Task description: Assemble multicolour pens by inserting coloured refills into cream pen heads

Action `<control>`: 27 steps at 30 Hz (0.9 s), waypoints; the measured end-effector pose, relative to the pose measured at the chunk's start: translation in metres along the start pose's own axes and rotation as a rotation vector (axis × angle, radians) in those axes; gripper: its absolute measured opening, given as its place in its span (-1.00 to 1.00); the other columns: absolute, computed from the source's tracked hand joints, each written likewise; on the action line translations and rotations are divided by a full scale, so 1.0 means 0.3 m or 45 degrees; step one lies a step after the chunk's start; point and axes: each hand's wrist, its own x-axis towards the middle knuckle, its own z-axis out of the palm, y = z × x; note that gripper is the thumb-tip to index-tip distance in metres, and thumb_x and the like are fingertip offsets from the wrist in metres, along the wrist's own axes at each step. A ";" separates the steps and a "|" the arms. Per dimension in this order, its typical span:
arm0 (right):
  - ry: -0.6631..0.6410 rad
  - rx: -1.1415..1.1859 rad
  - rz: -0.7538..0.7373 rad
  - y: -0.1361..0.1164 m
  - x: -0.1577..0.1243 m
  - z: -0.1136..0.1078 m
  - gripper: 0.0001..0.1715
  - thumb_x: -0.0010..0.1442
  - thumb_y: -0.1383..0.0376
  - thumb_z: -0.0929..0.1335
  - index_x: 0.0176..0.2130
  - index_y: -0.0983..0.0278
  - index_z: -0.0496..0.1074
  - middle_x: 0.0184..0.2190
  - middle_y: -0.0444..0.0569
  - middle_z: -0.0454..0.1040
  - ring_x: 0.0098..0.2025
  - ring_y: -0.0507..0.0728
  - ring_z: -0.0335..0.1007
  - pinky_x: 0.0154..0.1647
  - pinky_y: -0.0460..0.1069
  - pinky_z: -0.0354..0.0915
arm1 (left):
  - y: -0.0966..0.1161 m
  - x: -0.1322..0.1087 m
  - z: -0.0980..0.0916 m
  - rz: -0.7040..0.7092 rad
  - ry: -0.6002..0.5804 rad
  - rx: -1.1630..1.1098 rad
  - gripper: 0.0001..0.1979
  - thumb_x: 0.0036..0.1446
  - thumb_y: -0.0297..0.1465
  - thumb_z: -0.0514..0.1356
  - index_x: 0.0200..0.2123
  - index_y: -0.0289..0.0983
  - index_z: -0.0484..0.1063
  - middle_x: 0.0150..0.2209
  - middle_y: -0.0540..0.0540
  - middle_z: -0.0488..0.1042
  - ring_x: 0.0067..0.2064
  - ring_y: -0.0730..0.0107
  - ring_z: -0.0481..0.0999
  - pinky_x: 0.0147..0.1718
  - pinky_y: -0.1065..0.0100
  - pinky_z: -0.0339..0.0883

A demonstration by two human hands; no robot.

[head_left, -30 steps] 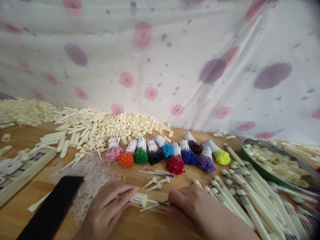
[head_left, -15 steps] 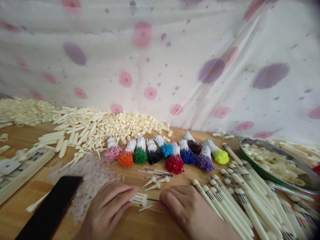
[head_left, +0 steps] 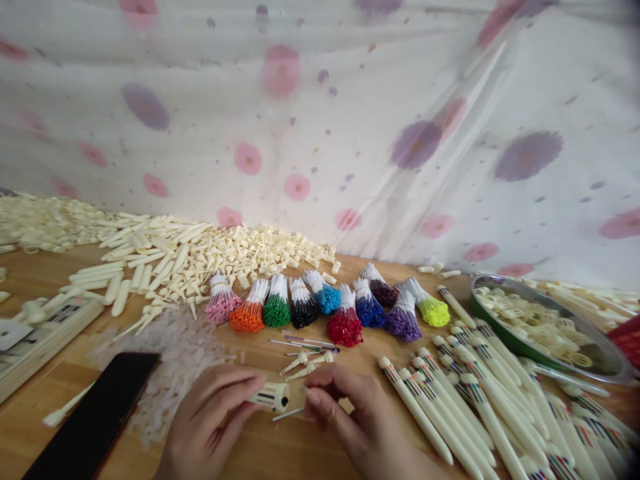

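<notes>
My left hand (head_left: 213, 417) pinches a cream slotted pen part (head_left: 270, 396), held level just above the table. Dark strips show in its slots, and a black piece sits at its right end. Close to that end, my right hand (head_left: 357, 413) has thumb and forefinger together; what they hold, if anything, is too small to make out. A thin white ink refill (head_left: 289, 414) lies by the right fingertips. Behind the hands are a few cream pointed pen tips (head_left: 300, 363) and several loose refills (head_left: 307, 344).
Bundles of coloured refills, such as the red bundle (head_left: 345, 323), stand in a row behind. Finished-looking multicolour pens (head_left: 470, 400) and a bowl (head_left: 477, 313) of cream rings fill the right. Left are a black phone (head_left: 95, 413), clear plastic bits (head_left: 175, 373) and a power strip (head_left: 60, 333).
The dark refill that stretched between the pen part and my right hand no longer shows there; black now appears at the part's end. My right hand has turned, its fingers more visible.
</notes>
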 end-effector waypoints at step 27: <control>-0.117 0.633 0.431 0.017 0.006 0.060 -0.39 -0.06 -0.15 0.36 -0.32 0.32 0.55 -0.52 -0.05 0.41 -0.65 -0.10 0.19 -0.62 -0.17 0.22 | 0.003 0.003 -0.012 0.059 -0.006 0.063 -0.78 0.13 -0.50 0.11 -0.16 -0.18 0.43 -0.30 -0.03 0.55 -0.26 0.39 0.55 -0.28 0.40 0.46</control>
